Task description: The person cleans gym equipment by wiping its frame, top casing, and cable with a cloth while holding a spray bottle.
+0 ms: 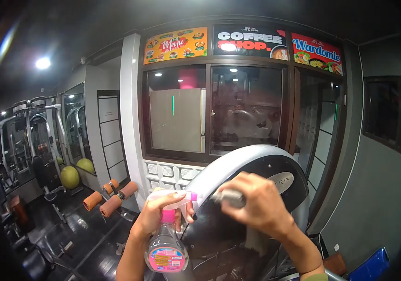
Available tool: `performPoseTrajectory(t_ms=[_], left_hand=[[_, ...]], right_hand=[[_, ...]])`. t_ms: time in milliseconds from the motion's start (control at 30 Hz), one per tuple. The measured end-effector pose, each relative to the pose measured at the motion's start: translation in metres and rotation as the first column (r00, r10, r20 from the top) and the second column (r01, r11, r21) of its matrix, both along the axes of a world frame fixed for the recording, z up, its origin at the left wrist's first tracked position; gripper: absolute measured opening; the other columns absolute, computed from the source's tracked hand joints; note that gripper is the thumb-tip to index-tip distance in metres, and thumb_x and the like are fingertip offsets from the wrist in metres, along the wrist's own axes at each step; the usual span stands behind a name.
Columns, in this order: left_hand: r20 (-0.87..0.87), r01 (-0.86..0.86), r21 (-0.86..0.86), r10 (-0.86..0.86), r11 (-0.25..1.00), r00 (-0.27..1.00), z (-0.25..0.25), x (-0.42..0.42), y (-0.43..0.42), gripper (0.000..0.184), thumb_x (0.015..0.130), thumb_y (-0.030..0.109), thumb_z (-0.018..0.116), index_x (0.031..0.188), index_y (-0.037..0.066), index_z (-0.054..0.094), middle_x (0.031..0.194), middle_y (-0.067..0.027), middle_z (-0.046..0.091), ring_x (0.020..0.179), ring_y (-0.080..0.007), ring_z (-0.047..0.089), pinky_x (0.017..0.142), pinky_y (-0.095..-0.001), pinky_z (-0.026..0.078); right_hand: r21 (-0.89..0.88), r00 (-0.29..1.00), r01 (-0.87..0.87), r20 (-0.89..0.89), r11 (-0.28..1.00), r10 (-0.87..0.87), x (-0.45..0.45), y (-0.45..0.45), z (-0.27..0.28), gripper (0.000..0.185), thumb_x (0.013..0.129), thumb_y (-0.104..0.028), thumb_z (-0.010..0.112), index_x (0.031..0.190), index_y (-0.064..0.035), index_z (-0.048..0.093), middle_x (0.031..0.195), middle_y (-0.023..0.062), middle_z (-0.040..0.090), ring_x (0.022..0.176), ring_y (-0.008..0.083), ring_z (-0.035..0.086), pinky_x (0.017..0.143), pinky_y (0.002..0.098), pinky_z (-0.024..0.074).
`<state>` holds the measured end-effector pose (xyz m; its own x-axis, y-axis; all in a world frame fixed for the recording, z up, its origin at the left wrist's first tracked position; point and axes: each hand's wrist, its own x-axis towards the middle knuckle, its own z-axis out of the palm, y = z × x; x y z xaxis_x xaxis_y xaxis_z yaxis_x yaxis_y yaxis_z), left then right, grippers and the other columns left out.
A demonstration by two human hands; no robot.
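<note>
My left hand [156,213] is wrapped round the neck and trigger of a clear spray bottle [167,250] with a pink collar, a pink nozzle tip and a pink label. The bottle is upright, its nozzle pointing right toward my other hand. My right hand [261,203] is closed on a bunched grey cloth [233,197], which shows at the fingers and is partly hidden by them. Both hands are in front of an exercise machine [219,234] with a black side cover, a curved silver rim and an oval badge. Whether the cloth touches the cover I cannot tell.
To the left are a leg-pad frame with orange foam rollers [111,199], a green exercise ball [70,177] and a weight machine [41,154]. Behind the exercise machine stands a window [247,110] under food signs. A blue object [373,267] lies at lower right.
</note>
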<state>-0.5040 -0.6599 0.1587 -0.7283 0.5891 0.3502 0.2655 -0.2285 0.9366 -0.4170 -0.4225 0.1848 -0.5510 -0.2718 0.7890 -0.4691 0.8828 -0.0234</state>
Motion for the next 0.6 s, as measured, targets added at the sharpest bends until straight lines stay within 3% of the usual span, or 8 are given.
performPoseTrajectory(t_ms=[100, 167, 267, 367, 433, 567, 600], left_hand=[[-0.027, 0.077, -0.023, -0.077, 0.997, 0.997, -0.003, -0.011, -0.007, 0.048, 0.095, 0.036, 0.055, 0.085, -0.008, 0.071, 0.072, -0.0197, 0.071, 0.047, -0.0207, 0.061, 0.047, -0.0271, 0.051], [-0.021, 0.082, 0.001, -0.082, 0.997, 0.996, -0.004, -0.011, -0.008, 0.049, 0.095, 0.036, 0.055, 0.085, -0.008, 0.07, 0.073, -0.0202, 0.071, 0.046, -0.0208, 0.061, 0.045, -0.027, 0.05], [0.009, 0.105, 0.04, -0.105, 0.994, 0.994, -0.008, -0.015, -0.011, 0.049, 0.095, 0.037, 0.054, 0.084, -0.009, 0.07, 0.073, -0.0205, 0.071, 0.045, -0.0209, 0.06, 0.044, -0.0273, 0.049], [0.045, 0.132, 0.061, -0.135, 0.989, 0.99, -0.012, -0.019, -0.01, 0.049, 0.096, 0.036, 0.054, 0.084, -0.009, 0.07, 0.075, -0.0208, 0.071, 0.045, -0.0212, 0.061, 0.044, -0.0277, 0.048], [0.037, 0.141, 0.082, -0.145, 0.987, 0.989, -0.012, -0.019, -0.008, 0.048, 0.096, 0.035, 0.055, 0.086, -0.009, 0.07, 0.076, -0.0211, 0.071, 0.045, -0.0216, 0.061, 0.044, -0.0277, 0.048], [0.076, 0.195, 0.114, -0.204, 0.974, 0.976, -0.014, -0.024, -0.009, 0.047, 0.097, 0.033, 0.054, 0.087, -0.01, 0.07, 0.076, -0.0215, 0.071, 0.046, -0.0215, 0.062, 0.047, -0.0277, 0.05], [0.08, 0.212, 0.094, -0.22, 0.973, 0.972, -0.014, -0.027, -0.011, 0.046, 0.097, 0.033, 0.054, 0.087, -0.01, 0.07, 0.075, -0.0212, 0.07, 0.045, -0.0212, 0.062, 0.049, -0.0277, 0.05]], right_hand=[[-0.119, 0.99, 0.137, -0.028, 0.983, -0.141, -0.016, 0.012, 0.011, 0.024, 0.077, -0.019, 0.079, 0.099, -0.0087, 0.073, 0.096, 0.0093, 0.069, 0.09, 0.0299, 0.068, 0.082, 0.0411, 0.0556], [-0.003, 0.99, 0.118, -0.072, 0.993, -0.118, -0.015, 0.0, 0.012, 0.023, 0.078, -0.019, 0.078, 0.099, -0.0085, 0.073, 0.097, 0.0096, 0.069, 0.091, 0.0301, 0.069, 0.083, 0.0408, 0.0555], [0.017, 0.976, -0.136, 0.173, 0.991, 0.131, -0.006, -0.021, 0.008, 0.024, 0.079, -0.021, 0.078, 0.099, -0.0085, 0.074, 0.098, 0.0105, 0.07, 0.091, 0.0302, 0.069, 0.084, 0.0402, 0.0561], [0.006, 0.996, 0.0, 0.089, 1.0, -0.001, -0.013, -0.018, 0.017, 0.024, 0.079, -0.023, 0.078, 0.098, -0.0079, 0.075, 0.094, 0.0116, 0.07, 0.088, 0.0309, 0.07, 0.084, 0.0405, 0.0564], [-0.037, 0.982, 0.187, 0.035, 0.982, -0.186, -0.022, -0.016, 0.03, 0.025, 0.079, -0.023, 0.077, 0.097, -0.0053, 0.075, 0.091, 0.0126, 0.069, 0.087, 0.0318, 0.07, 0.082, 0.0413, 0.0568], [0.1, 0.99, 0.115, 0.072, 0.988, -0.122, -0.039, -0.029, 0.039, 0.027, 0.079, -0.023, 0.075, 0.097, -0.0032, 0.075, 0.095, 0.0136, 0.069, 0.088, 0.034, 0.069, 0.083, 0.0419, 0.0563], [0.118, 0.992, -0.002, 0.122, 0.993, -0.012, -0.041, -0.034, 0.04, 0.028, 0.076, -0.021, 0.075, 0.097, -0.0027, 0.075, 0.095, 0.0145, 0.07, 0.087, 0.0341, 0.07, 0.081, 0.0405, 0.0556]])
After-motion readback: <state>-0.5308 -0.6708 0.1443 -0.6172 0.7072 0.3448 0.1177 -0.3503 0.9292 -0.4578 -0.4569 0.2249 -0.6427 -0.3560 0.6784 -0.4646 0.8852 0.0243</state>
